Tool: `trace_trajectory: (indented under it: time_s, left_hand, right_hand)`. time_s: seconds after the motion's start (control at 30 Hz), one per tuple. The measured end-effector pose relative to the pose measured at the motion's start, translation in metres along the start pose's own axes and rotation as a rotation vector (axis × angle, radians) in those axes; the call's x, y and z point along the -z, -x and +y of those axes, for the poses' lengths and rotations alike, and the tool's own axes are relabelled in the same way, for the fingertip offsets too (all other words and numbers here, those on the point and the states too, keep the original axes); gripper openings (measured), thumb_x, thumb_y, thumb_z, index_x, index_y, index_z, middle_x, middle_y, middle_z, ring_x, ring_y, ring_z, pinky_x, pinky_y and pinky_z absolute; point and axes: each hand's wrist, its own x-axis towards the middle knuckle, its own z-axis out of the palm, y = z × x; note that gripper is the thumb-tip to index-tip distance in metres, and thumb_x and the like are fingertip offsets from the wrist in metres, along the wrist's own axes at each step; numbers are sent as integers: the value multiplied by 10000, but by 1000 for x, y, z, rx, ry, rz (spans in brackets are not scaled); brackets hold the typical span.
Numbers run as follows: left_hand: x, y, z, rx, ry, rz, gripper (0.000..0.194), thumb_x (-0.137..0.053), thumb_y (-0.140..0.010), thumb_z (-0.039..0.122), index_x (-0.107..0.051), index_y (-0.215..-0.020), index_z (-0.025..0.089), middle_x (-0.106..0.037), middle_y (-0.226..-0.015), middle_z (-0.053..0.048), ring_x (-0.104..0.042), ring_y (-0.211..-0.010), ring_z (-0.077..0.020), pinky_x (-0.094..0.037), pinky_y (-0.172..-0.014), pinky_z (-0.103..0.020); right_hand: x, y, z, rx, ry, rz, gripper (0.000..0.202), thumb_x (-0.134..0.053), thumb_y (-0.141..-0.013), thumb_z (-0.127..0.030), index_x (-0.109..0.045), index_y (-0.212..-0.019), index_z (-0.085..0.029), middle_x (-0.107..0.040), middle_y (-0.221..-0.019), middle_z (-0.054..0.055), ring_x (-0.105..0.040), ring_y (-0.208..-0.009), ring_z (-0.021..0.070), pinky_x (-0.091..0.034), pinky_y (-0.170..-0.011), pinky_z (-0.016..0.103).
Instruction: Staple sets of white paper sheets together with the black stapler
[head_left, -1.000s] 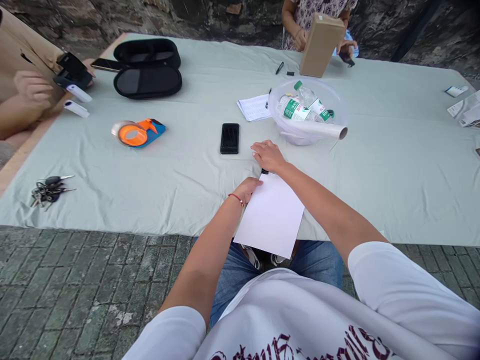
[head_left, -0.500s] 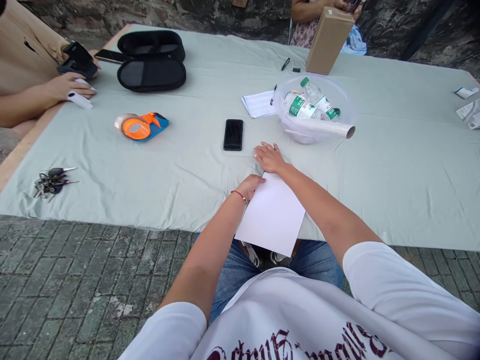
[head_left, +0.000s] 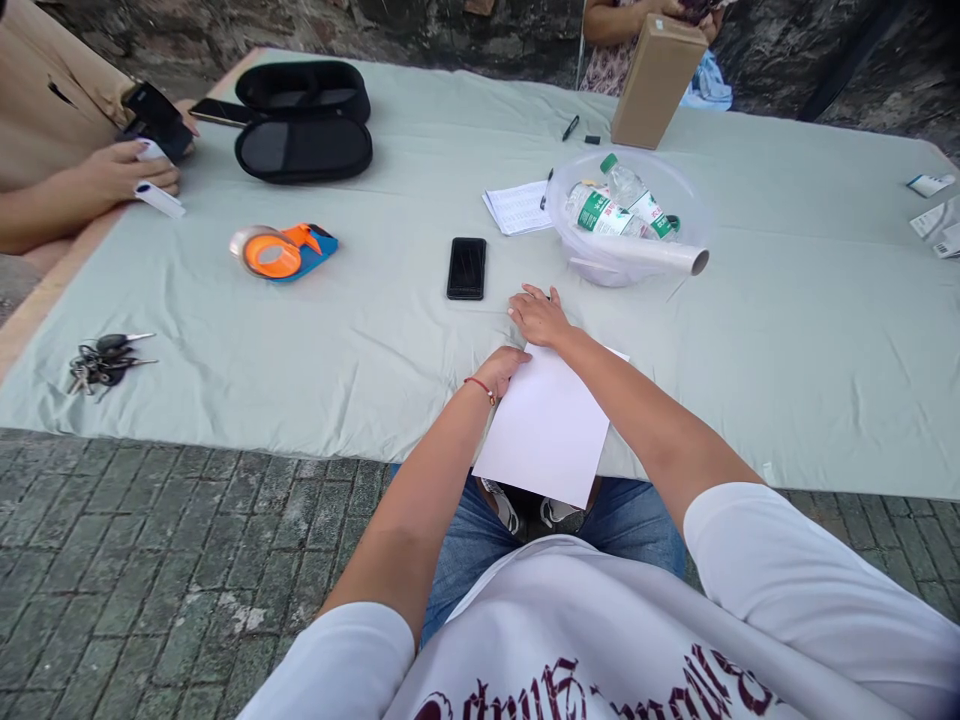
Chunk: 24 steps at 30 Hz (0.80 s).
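A blank white sheet of paper (head_left: 544, 430) lies at the table's near edge, its lower end hanging over my lap. My left hand (head_left: 506, 371) is closed on the sheet's upper left edge, thumb on top and the other fingers mostly hidden. Just beyond the sheet's far end, my right hand (head_left: 538, 316) rests palm down on the cloth with fingers spread; its forearm crosses above the paper and covers part of it. A black phone (head_left: 466, 268) lies a little farther off, left of my right hand.
A clear plastic basin (head_left: 694, 200) holds bottles (head_left: 600, 210), with a film roll (head_left: 667, 258) across its rim. Farther left are a tape dispenser (head_left: 285, 250), keys (head_left: 105, 362) and an open black case (head_left: 304, 125). A cardboard box (head_left: 652, 80) stands far back. Two people sit at the table.
The sheet has shifted slightly away from me, and its far right corner now shows past my right forearm. Both hands stay almost where they were. The person at left moved a hand slightly.
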Motion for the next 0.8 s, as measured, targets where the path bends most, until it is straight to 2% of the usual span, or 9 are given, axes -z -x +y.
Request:
trace_trajectory:
  time_s: [0.2,0.4,0.67,0.8]
  left_hand:
    - [0,1,0,-23,2,-16,91,-628,-803,98,-676,-880,108,-710,-715,-94,-700,-710,-241,-567,-715,-365]
    - [1,-2,-2,-35,-7,-30,147,-703,-789,158,-676,-924,104,-718,-732,-99,-703,-693,-236,-573,-707,-362]
    - [1,-8,-8,-62,26,-17,70,-689,-787,139,-665,-850,121,-712,-721,-89,-705,-719,-225,-573,-729,-350]
    - [1,-6,-6,-50,32,-30,83,-699,-785,138,-663,-857,116,-726,-752,-93,-710,-712,-220,-578,-734,-352]
  right_hand:
    - [0,2,-2,-6,9,14,500,-238,-1036,-374,-563,-1345,-152,-533,-1484,141,-255,-1510,316,-35,-1184,727]
    - [-3,4,-4,-3,34,45,499,-232,-1034,-368,-558,-1352,-163,-535,-1481,138,-267,-1505,325,-34,-1181,735]
    - [-6,9,-7,10,60,89,491,-243,-1027,-330,-557,-1357,-147,-545,-1467,152,-273,-1501,325,12,-1177,741]
    - [-2,5,-12,-33,42,47,491,-262,-1030,-373,-563,-1356,-162,-527,-1488,141,-273,-1503,312,-15,-1185,725]
